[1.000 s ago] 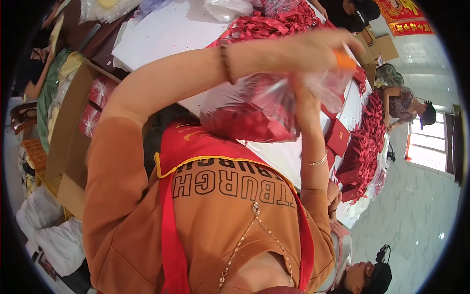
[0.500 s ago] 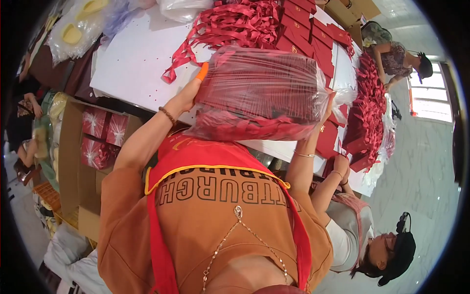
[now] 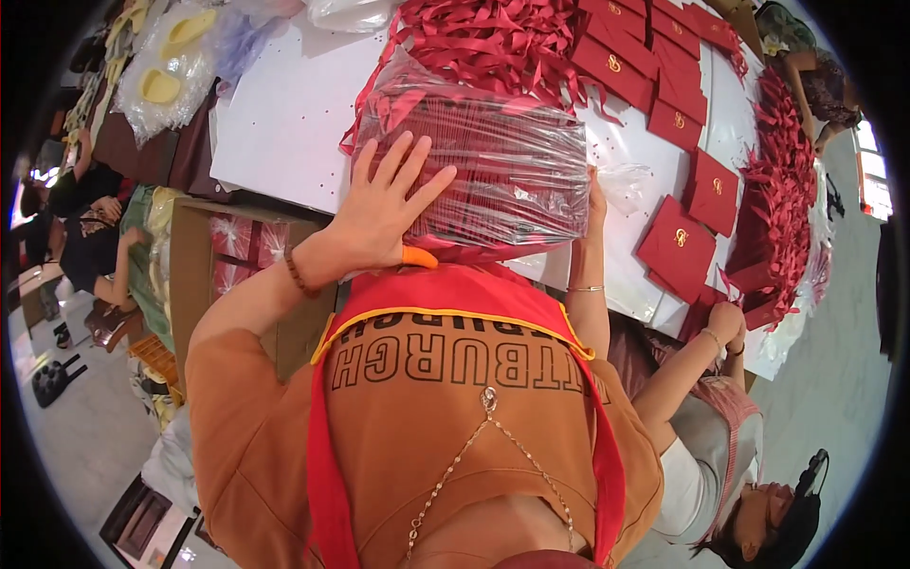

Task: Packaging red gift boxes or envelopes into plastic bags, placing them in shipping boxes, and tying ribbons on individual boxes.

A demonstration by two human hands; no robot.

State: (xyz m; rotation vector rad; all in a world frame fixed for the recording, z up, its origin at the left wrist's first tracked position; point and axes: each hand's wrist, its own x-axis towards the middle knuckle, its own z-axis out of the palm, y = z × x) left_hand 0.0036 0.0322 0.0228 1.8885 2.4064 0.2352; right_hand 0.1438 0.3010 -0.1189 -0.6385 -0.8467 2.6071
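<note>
the left grip (image 3: 384,211) has moved from the left end of the clear bag (image 3: 517,166) onto its face, fingers spread; the right grip (image 3: 597,199) is opposite, whether closed i cannot tell. the bag is by the table's (image 3: 275,123) near edge.

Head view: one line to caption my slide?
Left hand spread over a plastic-wrapped red stack, right hand at its right end, red ribbons piled beyond on the white table.
</note>
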